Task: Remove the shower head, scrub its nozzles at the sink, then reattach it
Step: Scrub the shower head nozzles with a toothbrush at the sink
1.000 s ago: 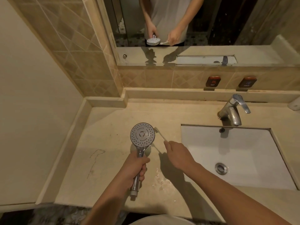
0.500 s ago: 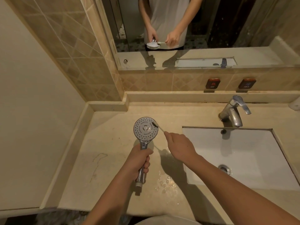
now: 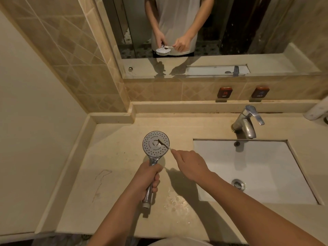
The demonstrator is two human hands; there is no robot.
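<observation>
A chrome shower head (image 3: pixel 152 148) is held over the beige counter, its round nozzle face turned up toward me. My left hand (image 3: pixel 148 176) grips its handle around the middle, and the threaded end sticks out below my fist. My right hand (image 3: pixel 190 164) pinches a small white toothbrush (image 3: pixel 164 145), whose bristles rest on the nozzle face near its centre. The white sink basin (image 3: pixel 266 167) lies to the right of both hands.
A chrome faucet (image 3: pixel 247 122) stands behind the basin. Water drops (image 3: pixel 174 201) lie on the counter (image 3: pixel 115 174) below my hands. Hot and cold tags (image 3: pixel 224 92) sit on the tiled backsplash under the mirror (image 3: pixel 248 32). A white object (image 3: pixel 316 110) pokes in at far right.
The toothbrush head has moved from the right rim of the nozzle face to its centre. The shower head has stayed over the counter in my left hand.
</observation>
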